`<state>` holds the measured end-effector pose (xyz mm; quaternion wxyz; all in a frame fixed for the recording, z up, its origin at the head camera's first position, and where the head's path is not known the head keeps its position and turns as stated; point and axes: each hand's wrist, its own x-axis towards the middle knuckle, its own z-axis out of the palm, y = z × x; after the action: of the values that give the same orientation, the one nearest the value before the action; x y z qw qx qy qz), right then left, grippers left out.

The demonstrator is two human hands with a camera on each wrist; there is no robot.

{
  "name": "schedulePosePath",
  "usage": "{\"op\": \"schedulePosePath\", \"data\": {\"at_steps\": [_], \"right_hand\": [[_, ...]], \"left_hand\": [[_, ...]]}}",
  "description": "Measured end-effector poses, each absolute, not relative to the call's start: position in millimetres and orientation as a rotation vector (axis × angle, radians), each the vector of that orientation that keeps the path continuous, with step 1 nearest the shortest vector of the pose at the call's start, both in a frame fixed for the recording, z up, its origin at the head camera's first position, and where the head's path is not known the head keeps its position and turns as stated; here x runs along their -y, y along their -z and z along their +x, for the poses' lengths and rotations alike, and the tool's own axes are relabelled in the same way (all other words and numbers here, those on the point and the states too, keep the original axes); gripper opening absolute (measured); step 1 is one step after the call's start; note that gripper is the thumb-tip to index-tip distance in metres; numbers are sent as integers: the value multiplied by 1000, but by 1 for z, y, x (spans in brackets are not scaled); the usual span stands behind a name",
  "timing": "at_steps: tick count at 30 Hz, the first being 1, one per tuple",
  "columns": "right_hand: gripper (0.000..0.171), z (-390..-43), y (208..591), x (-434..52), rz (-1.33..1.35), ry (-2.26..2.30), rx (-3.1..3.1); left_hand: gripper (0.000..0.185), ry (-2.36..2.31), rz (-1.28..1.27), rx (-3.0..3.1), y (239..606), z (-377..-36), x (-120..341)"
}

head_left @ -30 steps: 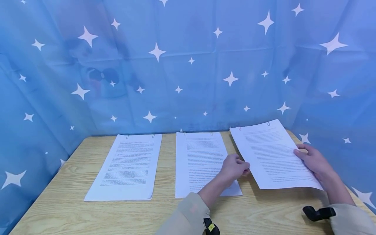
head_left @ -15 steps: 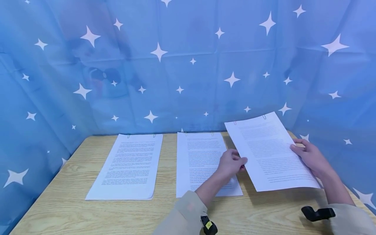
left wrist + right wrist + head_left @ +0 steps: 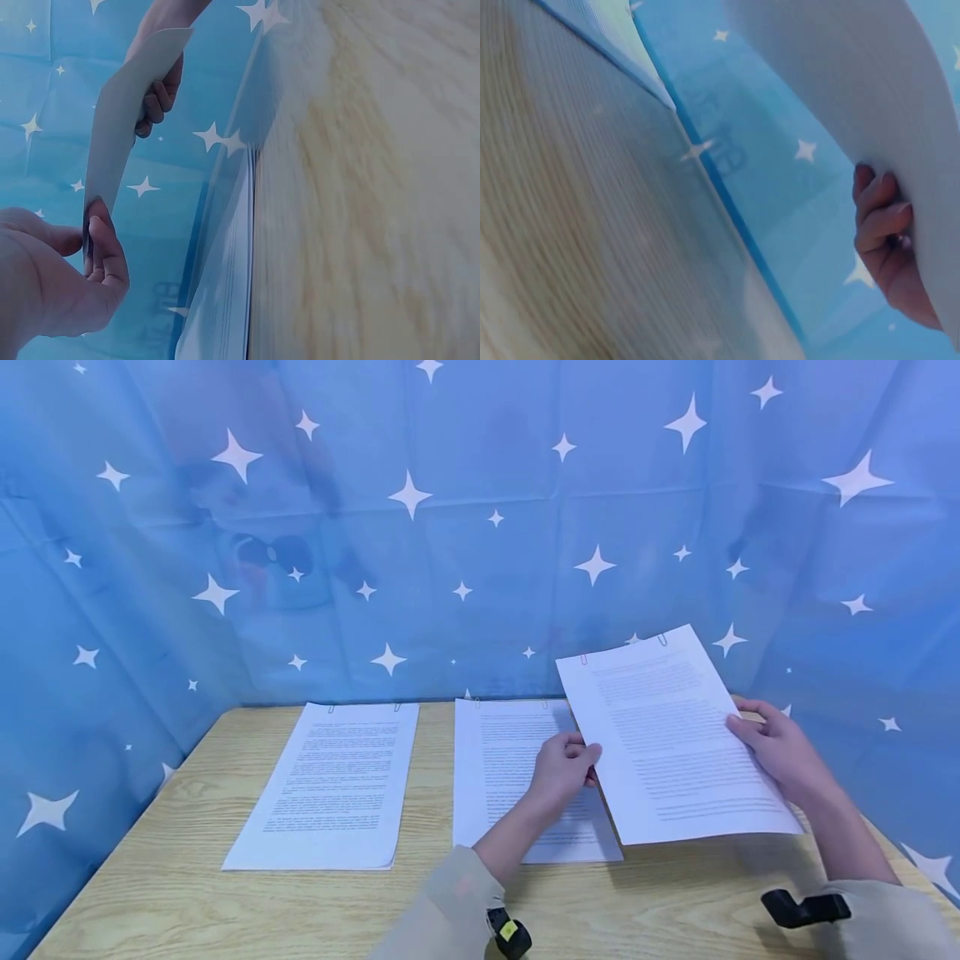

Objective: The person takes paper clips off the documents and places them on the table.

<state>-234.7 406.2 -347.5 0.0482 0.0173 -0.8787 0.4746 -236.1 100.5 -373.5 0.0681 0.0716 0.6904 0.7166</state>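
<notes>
Both hands hold up a clipped set of printed sheets (image 3: 667, 735), raised off the table's right side and tilted with its far edge higher. Two paper clips, one reddish and one dark, sit on that far edge. My left hand (image 3: 561, 770) pinches the left edge between thumb and curled fingers; the left wrist view shows this grip on the paper (image 3: 120, 127). On the right edge, my right hand (image 3: 780, 756) grips with its thumb on top and fingers partly hidden beneath. Under the left forearm lies a middle set of printed sheets (image 3: 468, 777), partly covered.
Another clipped set of printed sheets (image 3: 322, 785) lies flat on the left of the wooden table (image 3: 300, 918). A blue curtain with white stars (image 3: 465, 543) hangs close behind the far edge and along the sides. Black devices are strapped at both wrists.
The held sheets have risen and shifted left with both hands, their far edge tilting up further. They now overlap the middle set's right side in the head view. The other sets lie still.
</notes>
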Motion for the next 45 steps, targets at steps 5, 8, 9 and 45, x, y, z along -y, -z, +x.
{"op": "schedulePosePath", "data": {"at_steps": [5,8,9,45], "right_hand": [[44,-235,342,-391,127,-1508,2631],[33,-236,340,-383,171,-1529,2615],[30,-236,340,-380,181,-1541,2606],[43,-236,330,-289,611,-1679,2616]], "left_hand": [[21,-2127,205,-2142,370,-238,-86],[22,-2107,201,-2172,370,-241,-76],[22,-2106,197,-2178,370,-241,-73],[23,-1959,483,-2328,361,-224,54]]}}
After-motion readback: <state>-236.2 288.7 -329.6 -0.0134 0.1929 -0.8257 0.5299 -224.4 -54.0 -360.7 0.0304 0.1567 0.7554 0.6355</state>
